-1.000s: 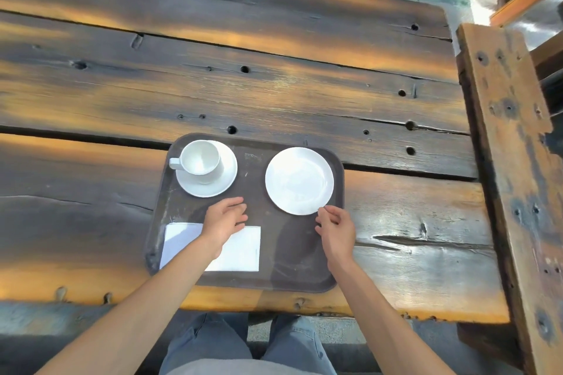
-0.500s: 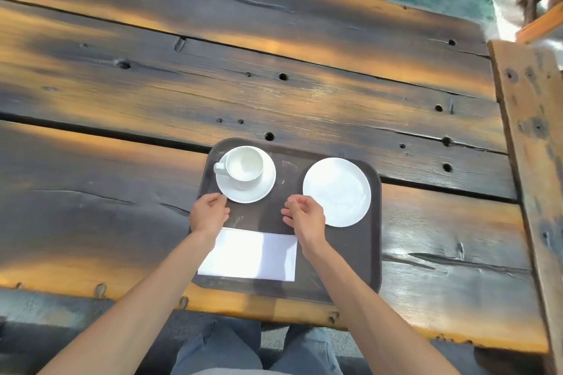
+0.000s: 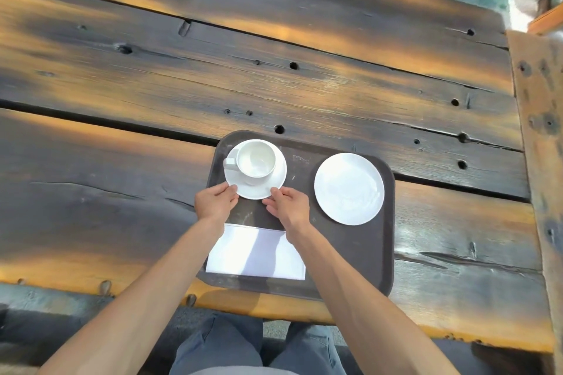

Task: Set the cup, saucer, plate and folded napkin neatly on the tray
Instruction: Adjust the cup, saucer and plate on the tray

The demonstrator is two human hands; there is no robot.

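Note:
A dark brown tray (image 3: 350, 259) lies near the table's front edge. At its far left corner an empty white cup (image 3: 256, 161) stands on a white saucer (image 3: 278, 175), handle pointing left. My left hand (image 3: 215, 201) pinches the saucer's near left rim. My right hand (image 3: 288, 205) pinches its near right rim. To the right on the tray sits a white plate (image 3: 349, 188). A folded white napkin (image 3: 255, 253) lies at the tray's near left, partly under my forearms.
The tray rests on a dark weathered plank table (image 3: 213, 76) with holes and gaps between the boards. A wooden bench or beam (image 3: 539, 131) runs along the right side. My knees show below the front edge.
Both hands have moved up from the napkin and plate area to the saucer's near rim and taken hold of it. The view has shifted left.

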